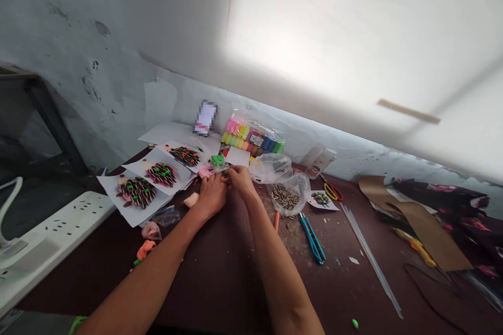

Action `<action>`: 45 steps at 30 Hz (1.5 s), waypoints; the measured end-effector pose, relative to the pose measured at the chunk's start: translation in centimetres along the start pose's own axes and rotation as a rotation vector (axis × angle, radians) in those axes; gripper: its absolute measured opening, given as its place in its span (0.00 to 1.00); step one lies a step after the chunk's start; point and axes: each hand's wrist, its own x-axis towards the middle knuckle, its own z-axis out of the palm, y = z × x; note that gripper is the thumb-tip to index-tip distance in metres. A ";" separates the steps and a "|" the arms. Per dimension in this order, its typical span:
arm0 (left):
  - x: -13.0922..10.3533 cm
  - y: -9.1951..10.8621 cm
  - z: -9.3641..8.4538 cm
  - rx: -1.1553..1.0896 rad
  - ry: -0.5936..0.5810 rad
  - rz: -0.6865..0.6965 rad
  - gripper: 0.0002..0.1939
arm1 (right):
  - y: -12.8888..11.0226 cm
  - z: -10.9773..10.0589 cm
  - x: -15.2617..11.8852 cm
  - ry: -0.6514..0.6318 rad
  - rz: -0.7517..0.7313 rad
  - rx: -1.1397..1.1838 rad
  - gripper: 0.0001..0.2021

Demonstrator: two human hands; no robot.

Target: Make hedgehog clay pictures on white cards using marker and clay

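Note:
My left hand [212, 193] and my right hand [239, 178] meet at the middle of the dark table, their fingers bent inward and close together. What they pinch is too small and hidden to name. Just beyond them lie a pink clay lump [206, 170] and green clay [217, 161] in plastic. A pale clay piece [191, 200] rests beside my left hand. White cards with spiky hedgehog figures [137, 192] are spread at the left. Right of my right hand, an open plastic bag [286, 198] holds several small brown pieces.
A power strip [74, 220] runs along the left edge. Against the wall are a phone [205, 118] and packs of coloured clay [253, 138]. At right lie a blue cutter [313, 239], scissors [333, 191], clear sticks [371, 259] and brown paper [428, 233].

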 end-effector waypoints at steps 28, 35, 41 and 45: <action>1.2 -0.2 -0.9 -0.378 0.122 -0.056 0.14 | -0.4 -6.1 -2.8 0.390 -0.520 -0.286 0.12; 2.1 -0.1 -1.9 -1.609 -0.211 -0.427 0.28 | 1.8 -6.8 -7.6 0.178 -0.415 -0.084 0.08; 1.8 -1.9 -3.4 -1.703 -0.272 -0.495 0.31 | 4.2 -7.9 -8.8 0.155 -0.343 -0.232 0.09; 1.6 -2.8 -3.4 -1.325 -0.331 -0.346 0.24 | 5.1 -8.5 -8.7 0.177 -0.274 -0.142 0.09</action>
